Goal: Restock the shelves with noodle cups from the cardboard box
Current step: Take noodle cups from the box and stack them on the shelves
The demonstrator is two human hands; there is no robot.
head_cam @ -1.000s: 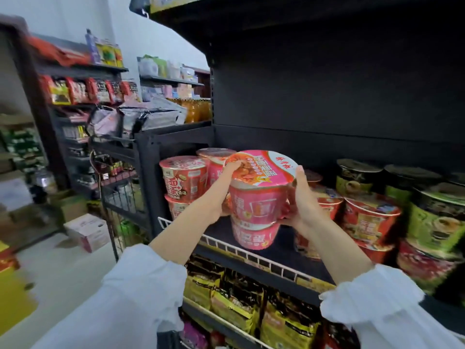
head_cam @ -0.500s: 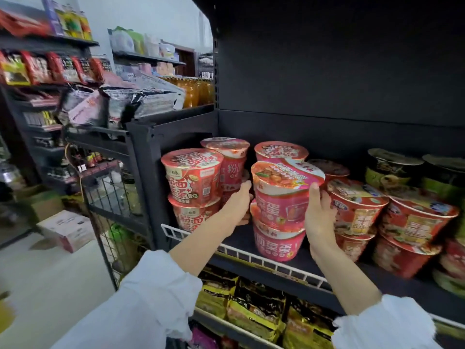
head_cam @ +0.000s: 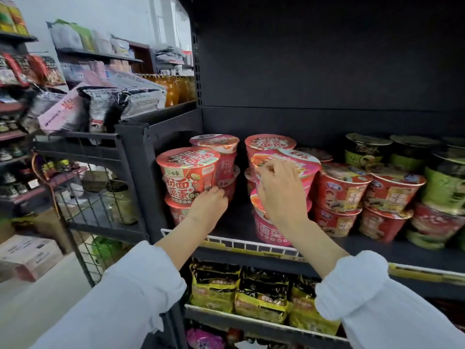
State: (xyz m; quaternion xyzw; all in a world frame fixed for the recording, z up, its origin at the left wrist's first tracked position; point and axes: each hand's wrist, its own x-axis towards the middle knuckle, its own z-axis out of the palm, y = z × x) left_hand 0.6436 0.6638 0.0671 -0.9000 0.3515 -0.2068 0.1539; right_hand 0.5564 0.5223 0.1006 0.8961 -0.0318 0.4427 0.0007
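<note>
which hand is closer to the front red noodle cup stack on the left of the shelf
Left. The left hand touches the lower right side of the red noodle cup stack. The right hand is further right, on the pink cup stack.

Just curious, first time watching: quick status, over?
Left hand touching red cup stack. Right hand gripping pink cup stack, set on shelf. Nothing blocking.
</note>
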